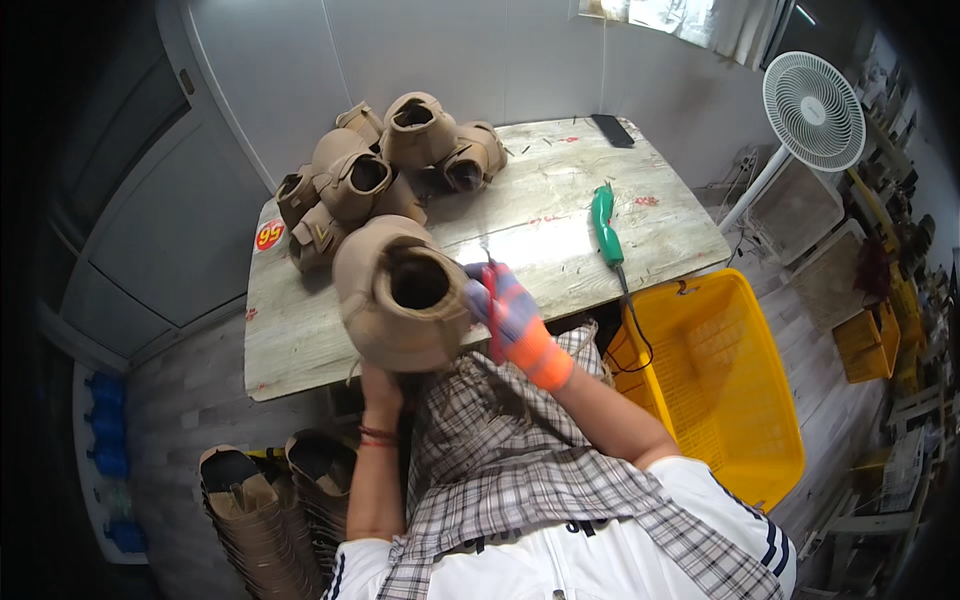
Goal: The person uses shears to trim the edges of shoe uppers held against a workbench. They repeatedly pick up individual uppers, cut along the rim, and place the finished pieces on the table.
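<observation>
I hold a tan boot upper (395,295) up in front of me, its opening facing the camera. My left hand (380,385) grips it from below and is mostly hidden behind it. My right hand (510,315), in a purple and orange glove, holds small red-handled snips (490,285) against the boot's collar edge. A heap of several more tan boot uppers (385,165) lies at the far left of the wooden table (540,230).
A green corded hand tool (605,228) lies on the table's right part, a dark flat object (612,130) at the far edge. A yellow plastic basket (715,375) stands to my right, a white fan (812,110) beyond it. Stacked boot uppers (265,515) sit lower left.
</observation>
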### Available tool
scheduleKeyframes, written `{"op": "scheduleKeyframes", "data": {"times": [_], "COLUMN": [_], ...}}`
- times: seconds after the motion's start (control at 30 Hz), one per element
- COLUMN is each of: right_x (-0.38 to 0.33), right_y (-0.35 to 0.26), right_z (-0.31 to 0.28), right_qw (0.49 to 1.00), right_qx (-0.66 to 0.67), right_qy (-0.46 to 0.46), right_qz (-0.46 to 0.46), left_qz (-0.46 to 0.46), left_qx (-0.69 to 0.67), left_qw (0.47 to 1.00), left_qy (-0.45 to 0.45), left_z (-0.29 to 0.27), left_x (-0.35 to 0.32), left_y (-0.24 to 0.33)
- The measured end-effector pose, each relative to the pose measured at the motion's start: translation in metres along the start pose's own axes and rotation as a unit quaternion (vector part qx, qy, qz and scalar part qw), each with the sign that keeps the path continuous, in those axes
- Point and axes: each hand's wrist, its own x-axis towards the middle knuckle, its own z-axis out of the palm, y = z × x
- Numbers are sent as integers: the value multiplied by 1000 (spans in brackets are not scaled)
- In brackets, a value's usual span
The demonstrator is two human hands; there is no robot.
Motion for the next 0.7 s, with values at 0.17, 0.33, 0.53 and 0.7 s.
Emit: {"op": "scheduleKeyframes", "data": {"times": [0.17, 0.33, 0.53, 0.7], "right_x": [-67, -35, 101, 141], "right_y": [-1, 15, 30, 40], "right_z": [-70, -151, -224, -220], "right_qw": [989, 975, 972, 963], "right_qx": [68, 2, 135, 162], "right_qy": [91, 200, 188, 211], "right_qz": [-95, -92, -51, -49], "left_qz": [-186, -122, -128, 131], "left_qx": [-97, -101, -58, 329], "left_qw": [978, 974, 975, 930], "left_qy": [2, -164, -172, -101], "left_z": [107, 188, 277, 261], "left_x": [-27, 34, 159, 219], "left_y": [-8, -66, -100, -86]}}
